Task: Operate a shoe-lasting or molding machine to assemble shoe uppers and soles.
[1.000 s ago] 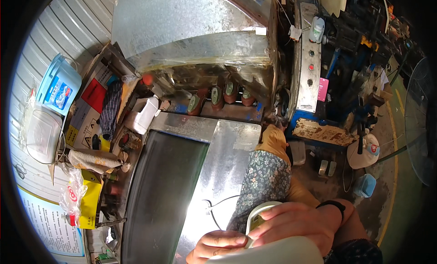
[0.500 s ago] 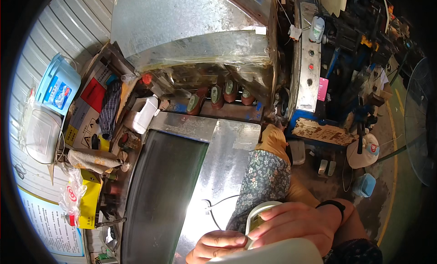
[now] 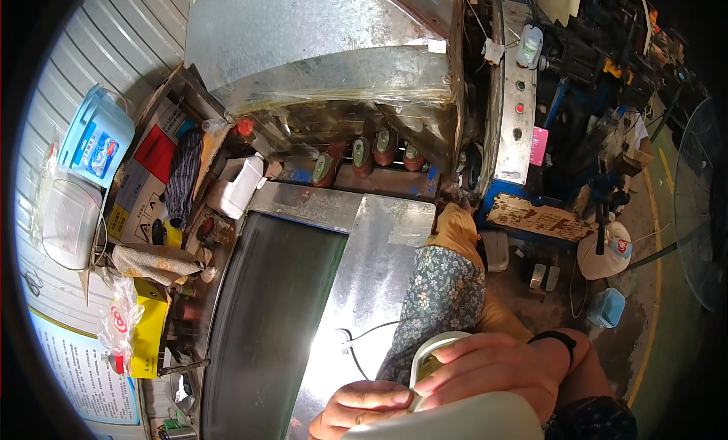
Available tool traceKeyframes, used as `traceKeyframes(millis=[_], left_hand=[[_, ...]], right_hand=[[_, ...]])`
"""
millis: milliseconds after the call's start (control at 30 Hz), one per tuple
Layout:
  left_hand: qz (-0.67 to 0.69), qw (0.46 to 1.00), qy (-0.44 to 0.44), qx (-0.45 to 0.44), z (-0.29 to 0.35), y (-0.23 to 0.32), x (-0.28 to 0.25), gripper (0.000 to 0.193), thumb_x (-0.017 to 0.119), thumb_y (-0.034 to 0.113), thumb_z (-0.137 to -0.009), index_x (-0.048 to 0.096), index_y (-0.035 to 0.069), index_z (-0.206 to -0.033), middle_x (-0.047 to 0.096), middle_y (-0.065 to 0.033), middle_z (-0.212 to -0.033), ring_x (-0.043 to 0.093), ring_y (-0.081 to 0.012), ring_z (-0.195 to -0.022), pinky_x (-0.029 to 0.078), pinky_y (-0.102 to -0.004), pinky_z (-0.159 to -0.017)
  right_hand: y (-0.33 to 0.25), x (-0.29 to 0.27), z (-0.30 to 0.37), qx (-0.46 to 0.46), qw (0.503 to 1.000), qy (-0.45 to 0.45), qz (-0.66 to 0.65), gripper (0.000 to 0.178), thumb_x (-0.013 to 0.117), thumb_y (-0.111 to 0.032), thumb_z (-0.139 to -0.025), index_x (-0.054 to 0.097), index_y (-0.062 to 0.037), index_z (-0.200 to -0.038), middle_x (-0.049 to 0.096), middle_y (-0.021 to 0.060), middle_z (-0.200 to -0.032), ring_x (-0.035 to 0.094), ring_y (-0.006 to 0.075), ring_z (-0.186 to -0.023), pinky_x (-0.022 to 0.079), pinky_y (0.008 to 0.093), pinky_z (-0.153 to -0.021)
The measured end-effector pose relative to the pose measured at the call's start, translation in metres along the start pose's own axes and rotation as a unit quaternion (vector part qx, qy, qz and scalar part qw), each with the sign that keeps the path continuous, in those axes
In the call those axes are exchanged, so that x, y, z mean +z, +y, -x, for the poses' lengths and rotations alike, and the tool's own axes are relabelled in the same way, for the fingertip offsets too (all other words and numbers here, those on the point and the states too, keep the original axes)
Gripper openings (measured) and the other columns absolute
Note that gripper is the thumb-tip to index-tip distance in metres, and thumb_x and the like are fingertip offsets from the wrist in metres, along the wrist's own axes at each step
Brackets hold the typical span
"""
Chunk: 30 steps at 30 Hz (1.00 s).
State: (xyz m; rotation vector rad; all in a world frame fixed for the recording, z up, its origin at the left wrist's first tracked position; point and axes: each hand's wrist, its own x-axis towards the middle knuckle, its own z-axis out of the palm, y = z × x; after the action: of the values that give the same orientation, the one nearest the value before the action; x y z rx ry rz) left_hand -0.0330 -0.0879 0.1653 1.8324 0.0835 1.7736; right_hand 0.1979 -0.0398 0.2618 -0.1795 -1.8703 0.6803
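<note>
Low in the picture is a white shoe-shaped piece [image 3: 462,421] with a pale raised rim and a yellow-green inside; its exact kind I cannot make out. My right hand [image 3: 493,372] lies over its top, with the fingers bent down across the rim onto the yellow-green part. At its left edge my left hand [image 3: 364,406] is closed, thumb and fingertips pinching the rim close to the right fingertips. The lower part of the piece runs out of the picture. Under my hands a dark floral sleeve or cloth [image 3: 444,292] covers my leg.
Left of my leg runs a dark conveyor belt [image 3: 273,311] beside a bare metal plate [image 3: 379,265]. Several brown shoe forms [image 3: 362,155] stand under the metal hood [image 3: 318,53]. A cluttered shelf [image 3: 216,239] stands left; a control panel [image 3: 516,99] and a fan [image 3: 698,205] are right.
Both hands stay closed on the white piece in nearly the same place. My right hand has shifted very slightly, and the whole view has tipped a little.
</note>
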Motion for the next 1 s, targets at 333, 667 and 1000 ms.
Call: traceKeyframes(millis=[333, 667, 1000], left_hand=[[-0.001, 1.000, -0.004, 0.015, -0.010, -0.006, 0.004, 0.029, 0.064, 0.011, -0.090, 0.064, -0.016, -0.100, 0.068, -0.0299, -0.102, 0.067, -0.0430, -0.102, 0.054, -0.0573, -0.088], [-0.003, 0.999, -0.008, 0.032, -0.019, -0.012, 0.008, 0.029, 0.064, 0.013, -0.090, 0.064, -0.014, -0.101, 0.067, -0.0296, -0.103, 0.067, -0.0429, -0.103, 0.053, -0.0574, -0.089], [0.001, 0.999, -0.011, 0.048, -0.019, -0.010, 0.006, 0.029, 0.064, 0.014, -0.090, 0.064, -0.013, -0.103, 0.067, -0.0292, -0.105, 0.066, -0.0429, -0.103, 0.053, -0.0574, -0.089]], right_hand=[[0.024, 0.023, 0.007, -0.157, 0.979, 0.127, 0.016, 0.029, 0.063, -0.022, -0.093, 0.052, 0.0040, -0.100, 0.064, 0.0286, -0.103, 0.067, 0.0399, -0.088, 0.054, 0.0511, -0.083], [0.006, 0.011, -0.001, -0.067, 0.996, 0.059, 0.018, 0.030, 0.063, -0.024, -0.093, 0.053, 0.0034, -0.097, 0.065, 0.0283, -0.101, 0.067, 0.0394, -0.088, 0.054, 0.0513, -0.083], [0.008, 0.002, 0.001, -0.085, 0.995, 0.026, 0.041, 0.028, 0.063, -0.022, -0.092, 0.053, 0.0036, -0.096, 0.064, 0.0285, -0.102, 0.066, 0.0388, -0.088, 0.054, 0.0520, -0.084]])
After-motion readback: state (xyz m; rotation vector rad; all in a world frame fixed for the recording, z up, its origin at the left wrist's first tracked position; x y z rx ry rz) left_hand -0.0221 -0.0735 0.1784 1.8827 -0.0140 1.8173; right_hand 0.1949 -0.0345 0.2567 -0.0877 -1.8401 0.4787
